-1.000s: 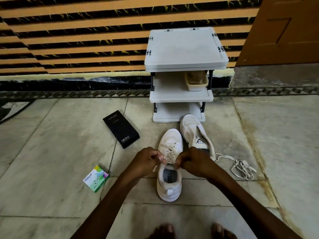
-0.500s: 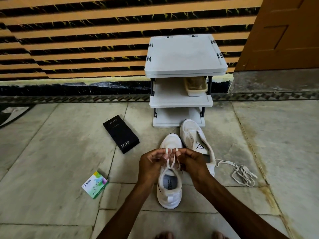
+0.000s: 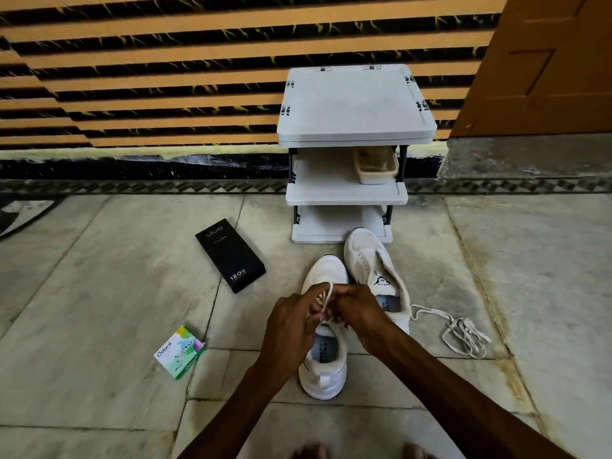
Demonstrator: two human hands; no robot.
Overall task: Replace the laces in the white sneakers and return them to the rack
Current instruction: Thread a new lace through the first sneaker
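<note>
One pale tiled floor (image 3: pixel 99 293) beneath both hands and every item. Three-tier grey rack (image 3: pixel 354 107) well beyond the hands, against the striped wall.

Left hand (image 3: pixel 291 329) and right hand (image 3: pixel 361 313) close together, knuckles almost meeting. Fingers of each curled and pinching a white lace (image 3: pixel 326 298) between them.

Near white sneaker (image 3: pixel 323 382) directly under the hands, upright on the floor. Toe toward the rack, heel toward the person, eyelet area mostly hidden by the fingers.

Second white sneaker (image 3: pixel 364 256) just beyond the right hand and slightly to its right, just beside the first. Eyelets bare, tongue folded open, toe near the rack's lowest tier.

Black carton (image 3: pixel 230 255) printed "vivo" and "120W", flat on the floor, beyond the left hand and to its left.

Loose off-white lace (image 3: pixel 463 336) in a heap to the right of the right hand, one end trailing to the second sneaker's heel.

Beige basket (image 3: pixel 376 165) on the rack's middle tier, at its right side.

Small green-and-white box (image 3: pixel 180 352) on the floor, left of the left hand.
</note>
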